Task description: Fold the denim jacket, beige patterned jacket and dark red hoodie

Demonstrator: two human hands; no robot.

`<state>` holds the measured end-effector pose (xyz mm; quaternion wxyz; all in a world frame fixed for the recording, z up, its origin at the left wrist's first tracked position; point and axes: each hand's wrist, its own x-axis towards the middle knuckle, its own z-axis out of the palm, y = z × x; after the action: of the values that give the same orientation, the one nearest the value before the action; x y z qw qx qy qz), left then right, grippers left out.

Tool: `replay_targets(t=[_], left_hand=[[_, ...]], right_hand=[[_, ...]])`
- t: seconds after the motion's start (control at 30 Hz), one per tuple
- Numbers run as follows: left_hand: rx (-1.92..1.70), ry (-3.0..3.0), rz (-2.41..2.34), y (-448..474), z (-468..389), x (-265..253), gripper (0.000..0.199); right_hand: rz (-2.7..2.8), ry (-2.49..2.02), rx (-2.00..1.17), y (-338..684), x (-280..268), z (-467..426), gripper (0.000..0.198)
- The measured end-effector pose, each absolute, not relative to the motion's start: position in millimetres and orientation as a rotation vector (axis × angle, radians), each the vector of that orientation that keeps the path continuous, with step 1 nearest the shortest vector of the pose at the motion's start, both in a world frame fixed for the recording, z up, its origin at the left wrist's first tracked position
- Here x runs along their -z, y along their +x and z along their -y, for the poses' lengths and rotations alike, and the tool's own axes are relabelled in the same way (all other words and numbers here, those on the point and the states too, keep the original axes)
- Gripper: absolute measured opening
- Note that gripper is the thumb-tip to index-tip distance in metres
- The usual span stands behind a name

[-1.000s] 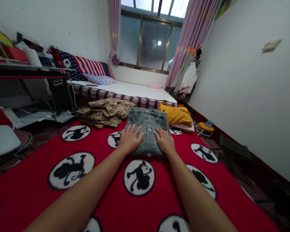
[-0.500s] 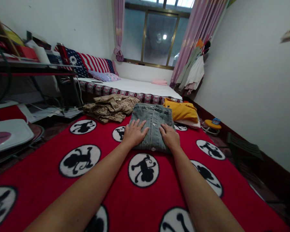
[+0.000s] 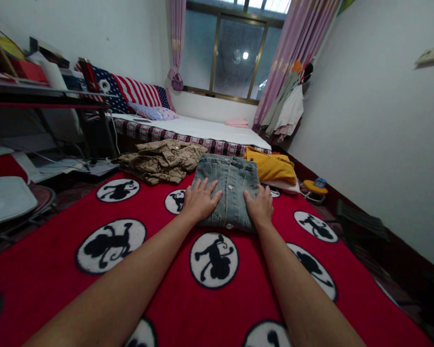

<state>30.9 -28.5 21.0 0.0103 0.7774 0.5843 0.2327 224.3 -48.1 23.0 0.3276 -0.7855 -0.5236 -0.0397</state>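
Note:
A folded blue denim jacket (image 3: 226, 193) lies on a red blanket (image 3: 166, 279) printed with monkeys in white circles, its button front facing up. My left hand (image 3: 200, 200) rests on the jacket's left side, fingers spread. My right hand (image 3: 260, 206) lies along its right edge with thumb and fingers apart, the thumb on the denim. Both palms face down, and neither hand grips anything. The jacket's underside and the tips of some right fingers are hard to make out.
Behind the jacket at left lies a crumpled brown patterned garment (image 3: 162, 161); at right, a folded yellow garment (image 3: 271, 166) sits on something white. A bed (image 3: 191, 129) stands beyond. A cluttered desk (image 3: 50, 96) is at left, a yellow stool (image 3: 315, 187) at right.
My right hand has slid outward to the right, from the jacket's top to its right edge. My left hand stays in place. The view has shifted slightly.

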Motion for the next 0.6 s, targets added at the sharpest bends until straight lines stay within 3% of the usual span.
replay_targets(t=[0.1, 0.2, 0.37, 0.5, 0.6], left_hand=[[-0.791, 2.320, -1.879, 31.4, 23.9, -23.2, 0.065], [-0.870, 2.124, -1.949, 29.4, 7.9, -29.1, 0.077], [-1.090, 2.111, -1.840, 21.3, -28.4, -53.3, 0.048], [-1.311, 2.281, -1.746, 23.9, -38.4, -80.1, 0.047], [-1.161, 2.396, -1.851, 34.0, -40.1, -86.6, 0.037]], right_hand=[[1.206, -2.088, -0.007, 230.2, -23.6, 43.1, 0.073], [1.287, -2.045, -0.090, 241.6, -23.5, 32.6, 0.073], [1.394, -1.682, -0.006, 260.3, -34.0, 13.2, 0.045], [1.382, -1.673, 0.233, 255.9, -55.4, 9.5, 0.040], [1.440, -1.849, 0.351, 243.2, -66.0, 2.9, 0.042]])
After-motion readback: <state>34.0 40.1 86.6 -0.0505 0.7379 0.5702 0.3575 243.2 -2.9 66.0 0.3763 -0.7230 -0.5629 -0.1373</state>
